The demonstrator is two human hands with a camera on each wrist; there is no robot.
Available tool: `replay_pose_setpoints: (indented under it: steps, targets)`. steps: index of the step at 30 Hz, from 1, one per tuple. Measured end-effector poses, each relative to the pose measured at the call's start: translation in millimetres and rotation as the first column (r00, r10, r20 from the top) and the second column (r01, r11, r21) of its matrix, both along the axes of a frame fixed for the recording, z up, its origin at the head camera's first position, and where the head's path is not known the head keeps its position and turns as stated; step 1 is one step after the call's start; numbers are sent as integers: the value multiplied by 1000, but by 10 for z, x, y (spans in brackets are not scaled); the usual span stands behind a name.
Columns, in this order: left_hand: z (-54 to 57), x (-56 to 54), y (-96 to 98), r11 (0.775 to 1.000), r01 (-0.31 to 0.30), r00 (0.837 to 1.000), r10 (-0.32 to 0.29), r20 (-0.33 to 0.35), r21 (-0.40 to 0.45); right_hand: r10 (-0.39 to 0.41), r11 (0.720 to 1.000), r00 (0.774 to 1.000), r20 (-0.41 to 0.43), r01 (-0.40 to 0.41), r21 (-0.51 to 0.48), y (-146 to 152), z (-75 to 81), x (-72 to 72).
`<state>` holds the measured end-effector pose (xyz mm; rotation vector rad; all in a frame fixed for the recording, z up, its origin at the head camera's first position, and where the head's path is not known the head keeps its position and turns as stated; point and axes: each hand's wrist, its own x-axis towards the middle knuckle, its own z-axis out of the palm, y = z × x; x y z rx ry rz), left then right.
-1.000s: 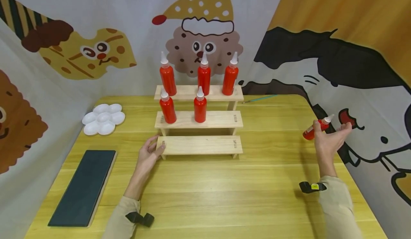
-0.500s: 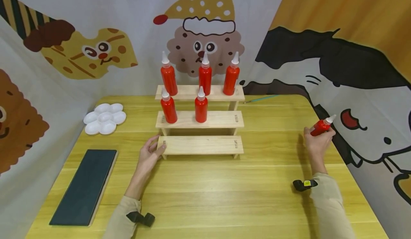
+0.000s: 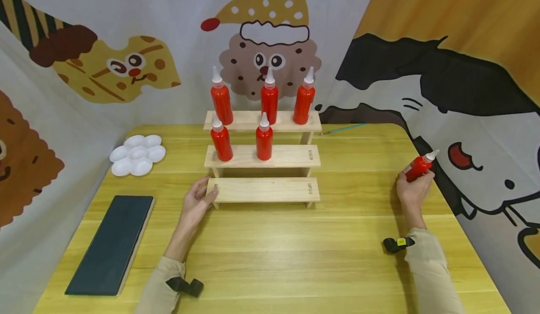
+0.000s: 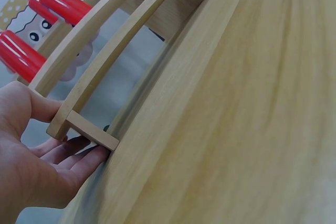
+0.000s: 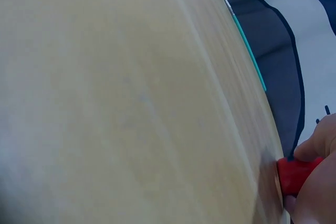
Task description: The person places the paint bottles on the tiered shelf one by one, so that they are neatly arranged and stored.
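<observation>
A wooden three-step display rack (image 3: 263, 191) stands mid-table. My left hand (image 3: 196, 202) grips the left end of its lowest step, thumb on top. In the left wrist view, the fingers (image 4: 79, 163) lie against the short leg below that step. Over the right side of the table, my right hand (image 3: 413, 192) holds a red squeeze bottle (image 3: 417, 168) with a white nozzle, tilted to the right. The right wrist view catches the bottle's red base (image 5: 296, 174) between thumb and fingers, close to the tabletop. Several similar red bottles (image 3: 264, 144) stand upright on the top and middle steps.
A white flower-shaped paint palette (image 3: 137, 154) lies at the table's left, with a dark flat board (image 3: 111, 243) nearer the front. A thin teal paintbrush (image 3: 343, 130) lies at the back right. Patterned cloth (image 3: 168, 4) hangs behind the table.
My right hand has moved left and turned with the bottle, its fingers now wrapped more closely around it. My left hand stays on the rack.
</observation>
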<state>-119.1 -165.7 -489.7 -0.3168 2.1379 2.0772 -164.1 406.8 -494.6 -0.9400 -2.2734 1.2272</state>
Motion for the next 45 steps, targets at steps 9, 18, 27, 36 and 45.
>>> replay_pose_setpoints:
  steps: [9, 18, 27, 36, 45]
  targets:
    - [1, -5, 3, 1000, 3, 1000, -3, 0, 5, -4, 1000, 999, -35, 4, 2, -7, -12, 52]
    - [6, 11, 8, 1000, -8, 1000, 8, -2, 7, 30, 999, 968, -250, -27, 17, -167, 103, 63]
    - [0, 2, -1, 1000, -4, 1000, 4, -4, -1, 102, 995, 887, -451, -88, 50, -450, 361, 37]
    - [26, 11, -1, 1000, -2, 1000, 2, -4, -6, 178, 981, 796, -578, -190, 40, -733, 623, 36]
    - [28, 10, 9, 1000, -5, 1000, 5, 0, -11, 263, 958, 670, -694, -268, 104, -1048, 883, 101]
